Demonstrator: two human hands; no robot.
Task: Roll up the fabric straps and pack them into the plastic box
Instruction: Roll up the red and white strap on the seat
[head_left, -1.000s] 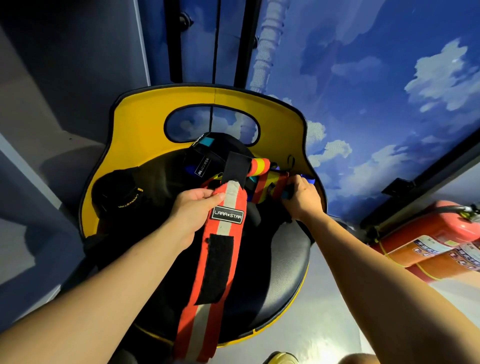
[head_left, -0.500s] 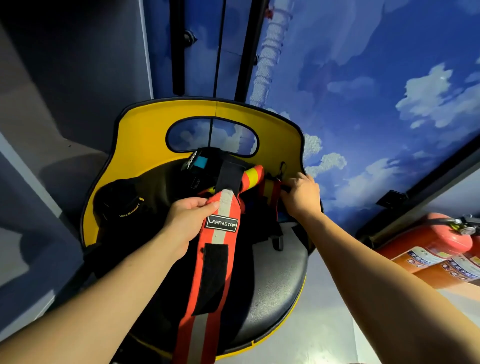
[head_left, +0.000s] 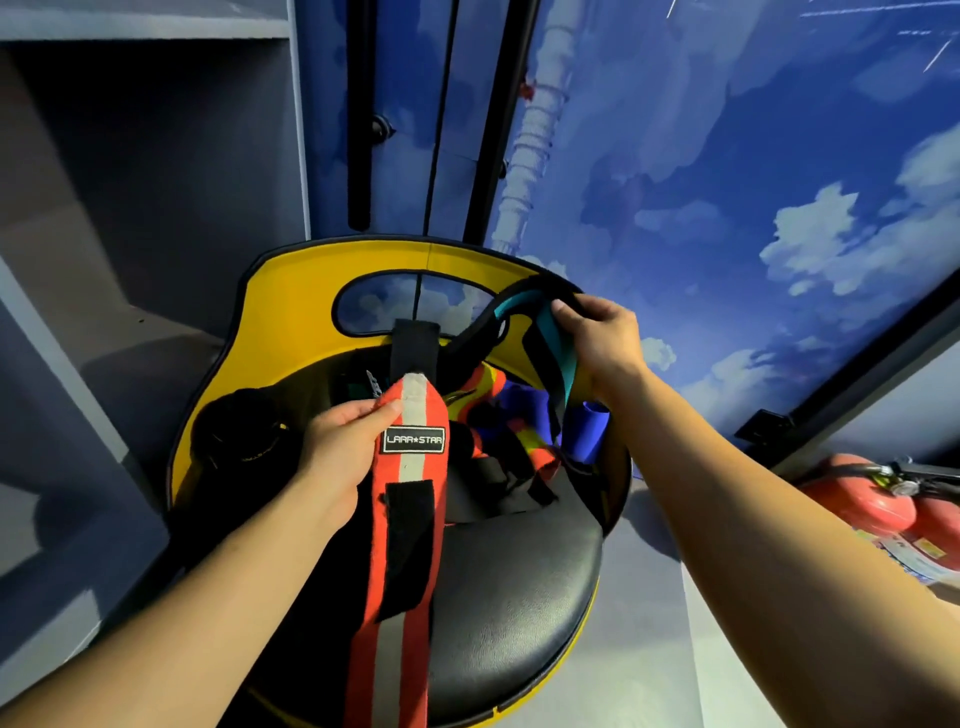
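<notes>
My left hand (head_left: 345, 449) grips the upper end of a long red strap with a grey centre stripe (head_left: 405, 540), which bears a "LARA STAR" label and black hook patches and hangs down over the chair seat. My right hand (head_left: 597, 338) holds a black and teal strap (head_left: 545, 358) lifted above the chair's backrest. More straps, red-yellow (head_left: 485, 387) and blue (head_left: 524, 410), lie in a heap at the back of the seat. No plastic box is visible.
The straps rest on a chair with a black seat (head_left: 519, 587) and a yellow back (head_left: 291, 312). A black bundle (head_left: 239, 436) sits at the seat's left. Grey shelving stands left, a sky-painted wall behind, and red fire extinguishers (head_left: 883, 499) lie on the floor at right.
My right hand has pulled the black and teal strap out of the heap and raised it above the backrest. My left hand keeps its grip on the red strap.
</notes>
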